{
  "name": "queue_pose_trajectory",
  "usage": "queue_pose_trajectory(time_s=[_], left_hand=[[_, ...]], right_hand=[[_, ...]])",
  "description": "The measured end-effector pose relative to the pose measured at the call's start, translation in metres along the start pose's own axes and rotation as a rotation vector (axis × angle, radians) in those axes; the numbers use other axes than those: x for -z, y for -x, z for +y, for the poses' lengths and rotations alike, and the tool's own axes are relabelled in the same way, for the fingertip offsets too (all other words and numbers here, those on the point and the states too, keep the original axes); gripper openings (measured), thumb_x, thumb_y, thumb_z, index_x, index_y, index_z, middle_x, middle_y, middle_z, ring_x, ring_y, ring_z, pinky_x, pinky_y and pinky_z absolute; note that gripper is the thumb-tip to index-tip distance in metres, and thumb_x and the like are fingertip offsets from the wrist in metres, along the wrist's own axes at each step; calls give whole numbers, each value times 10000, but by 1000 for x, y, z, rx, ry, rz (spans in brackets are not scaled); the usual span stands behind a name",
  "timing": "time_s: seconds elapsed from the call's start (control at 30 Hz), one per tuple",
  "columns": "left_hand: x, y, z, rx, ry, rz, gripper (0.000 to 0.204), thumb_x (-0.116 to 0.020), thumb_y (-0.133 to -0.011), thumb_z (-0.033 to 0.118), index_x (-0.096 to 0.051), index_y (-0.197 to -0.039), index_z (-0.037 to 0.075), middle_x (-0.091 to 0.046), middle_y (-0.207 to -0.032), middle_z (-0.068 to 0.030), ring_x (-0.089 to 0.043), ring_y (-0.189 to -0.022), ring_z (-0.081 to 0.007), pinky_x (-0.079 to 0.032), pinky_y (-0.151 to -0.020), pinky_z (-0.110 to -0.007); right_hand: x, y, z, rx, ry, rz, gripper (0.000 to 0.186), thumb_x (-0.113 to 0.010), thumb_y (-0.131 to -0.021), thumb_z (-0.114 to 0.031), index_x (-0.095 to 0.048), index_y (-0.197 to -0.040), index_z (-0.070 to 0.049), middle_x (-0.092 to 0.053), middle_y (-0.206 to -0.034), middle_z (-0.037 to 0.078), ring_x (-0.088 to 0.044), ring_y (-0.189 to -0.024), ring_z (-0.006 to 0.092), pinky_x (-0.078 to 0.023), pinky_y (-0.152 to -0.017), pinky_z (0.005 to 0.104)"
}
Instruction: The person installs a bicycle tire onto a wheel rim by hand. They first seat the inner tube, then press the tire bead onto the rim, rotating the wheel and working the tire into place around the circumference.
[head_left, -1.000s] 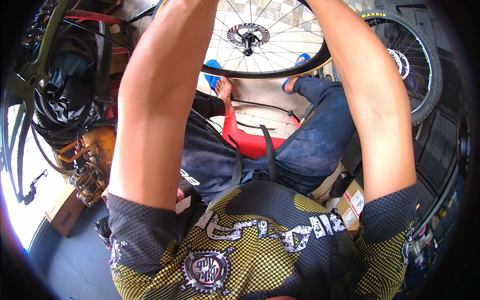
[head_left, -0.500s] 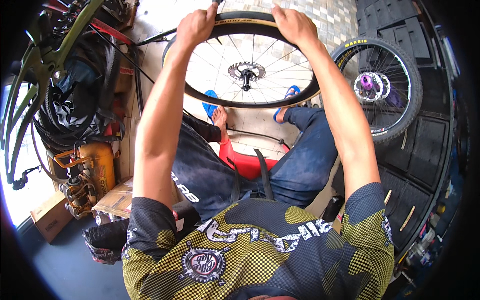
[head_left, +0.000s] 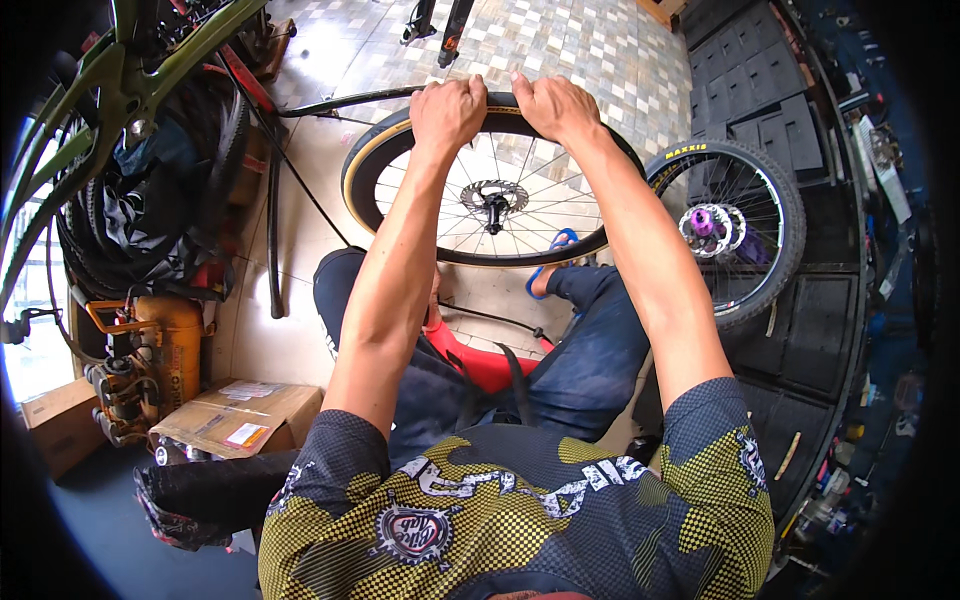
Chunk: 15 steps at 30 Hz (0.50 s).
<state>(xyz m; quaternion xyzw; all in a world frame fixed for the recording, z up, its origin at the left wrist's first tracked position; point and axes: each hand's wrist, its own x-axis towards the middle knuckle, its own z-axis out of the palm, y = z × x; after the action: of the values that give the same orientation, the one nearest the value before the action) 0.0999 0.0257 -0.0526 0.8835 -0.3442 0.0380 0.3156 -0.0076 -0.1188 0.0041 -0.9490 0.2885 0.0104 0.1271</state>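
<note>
A spoked bicycle wheel (head_left: 368, 205) with a deep black rim stands tilted in front of me. A disc rotor (head_left: 510, 191) and a black hub (head_left: 493, 215) sit at its centre. Around the rim runs a black tire with a tan sidewall (head_left: 352, 160). My left hand (head_left: 448, 112) is closed over the top of this tire, its thumb side inward. Just right of it, a small gap away, my right hand (head_left: 557, 105) wraps the same tire. The undersides of my fingers are hidden behind it.
A second wheel with a knobby tire (head_left: 785, 215) leans against black drawers (head_left: 815, 320) at the right. At the left are a green bike frame (head_left: 165, 75), hanging tires (head_left: 225, 140), a yellow tank (head_left: 170, 335) and a cardboard box (head_left: 245, 410). A fork (head_left: 450, 40) shows beyond the wheel.
My hands have come closer together along the top of the tire. In the picture, hands and wheel sit lower, and the view has shifted. My left knee has moved outward.
</note>
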Motion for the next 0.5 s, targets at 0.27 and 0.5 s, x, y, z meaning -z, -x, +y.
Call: queue_pose_trajectory(time_s=[0.27, 0.5], left_hand=[[-9, 11, 12, 36, 67, 152, 512, -432, -1062, 396, -803, -934, 68, -763, -956, -136, -669, -1005, -382, -440, -991, -543], [-13, 8, 6, 30, 14, 185, 460, -443, -1024, 379, -791, -894, 108, -768, -917, -104, -680, -933, -358, -432, -926, -546]], right_hand=[[7, -8, 5, 10, 22, -97, 702, -330, -1036, -516, -784, -1035, 19, -728, -1043, 334, -693, -1064, 515, -530, -980, 543], [2, -21, 4, 49, -8, -117, 676, -359, -978, -502, -775, -1026, 29, -709, -1013, 362, -692, -1042, 534, -537, -972, 529]])
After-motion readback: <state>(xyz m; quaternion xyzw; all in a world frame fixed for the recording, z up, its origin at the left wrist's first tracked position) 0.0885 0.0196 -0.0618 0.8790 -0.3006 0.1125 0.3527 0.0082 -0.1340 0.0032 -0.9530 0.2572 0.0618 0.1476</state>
